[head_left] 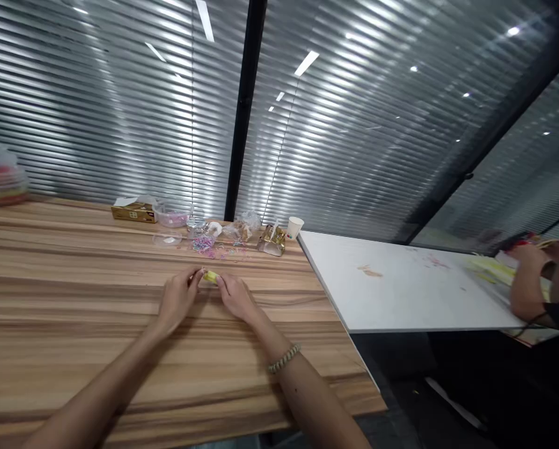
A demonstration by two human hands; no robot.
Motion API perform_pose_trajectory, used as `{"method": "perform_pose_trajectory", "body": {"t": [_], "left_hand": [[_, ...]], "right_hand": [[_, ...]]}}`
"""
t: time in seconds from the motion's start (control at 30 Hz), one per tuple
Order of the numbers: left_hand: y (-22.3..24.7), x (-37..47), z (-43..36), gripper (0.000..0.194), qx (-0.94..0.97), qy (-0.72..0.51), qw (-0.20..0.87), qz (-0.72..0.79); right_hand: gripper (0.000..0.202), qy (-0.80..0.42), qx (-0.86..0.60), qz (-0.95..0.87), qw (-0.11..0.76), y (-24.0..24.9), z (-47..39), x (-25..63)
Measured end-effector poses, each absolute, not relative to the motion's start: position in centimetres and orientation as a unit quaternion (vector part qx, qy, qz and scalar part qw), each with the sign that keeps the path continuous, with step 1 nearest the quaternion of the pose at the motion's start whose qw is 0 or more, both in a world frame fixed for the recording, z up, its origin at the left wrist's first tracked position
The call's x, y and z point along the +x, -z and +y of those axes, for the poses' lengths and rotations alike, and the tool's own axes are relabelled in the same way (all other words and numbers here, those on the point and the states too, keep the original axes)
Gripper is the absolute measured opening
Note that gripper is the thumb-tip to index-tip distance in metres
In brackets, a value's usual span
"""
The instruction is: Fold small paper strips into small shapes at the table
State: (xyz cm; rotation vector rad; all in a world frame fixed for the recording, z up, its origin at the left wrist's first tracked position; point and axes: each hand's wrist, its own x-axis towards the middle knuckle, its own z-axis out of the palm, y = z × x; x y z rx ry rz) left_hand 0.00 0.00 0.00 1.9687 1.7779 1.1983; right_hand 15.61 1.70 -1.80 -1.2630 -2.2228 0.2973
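Note:
Between my two hands, above the wooden table, is a small yellow piece, perhaps folded or rolled; its exact kind is too small to tell. My left hand pinches its left end, where a thin pale tip shows at the fingertips. Thumb and fingers of my right hand close on the right end. Just beyond the hands, pink and purple small bits lie scattered, and a clear cup holds more of them.
Along the table's back edge stand a gold tissue box, a clear tub, a clear lid, a crumpled gold packet and a paper cup. A white table adjoins at right, where another person's arm rests.

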Motion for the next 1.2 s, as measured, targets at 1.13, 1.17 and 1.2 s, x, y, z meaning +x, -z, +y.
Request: {"method": "perform_pose_trajectory", "body": {"t": [1.13, 1.17, 1.2], "left_hand": [[-0.1, 0.9, -0.1, 0.052, 0.613, -0.413, 0.372, 0.561], [-0.2, 0.9, -0.1, 0.051, 0.606, -0.420, 0.372, 0.563], [-0.3, 0.8, -0.1, 0.050, 0.598, -0.430, 0.369, 0.567]], "right_hand": [[0.025, -0.198, -0.486, -0.775, 0.353, 1.3, 2.0, 15.3], [0.025, -0.199, -0.481, -0.777, 0.353, 1.4, 1.9, 15.2], [0.025, -0.201, -0.474, -0.782, 0.353, 1.5, 1.9, 15.2]]}}
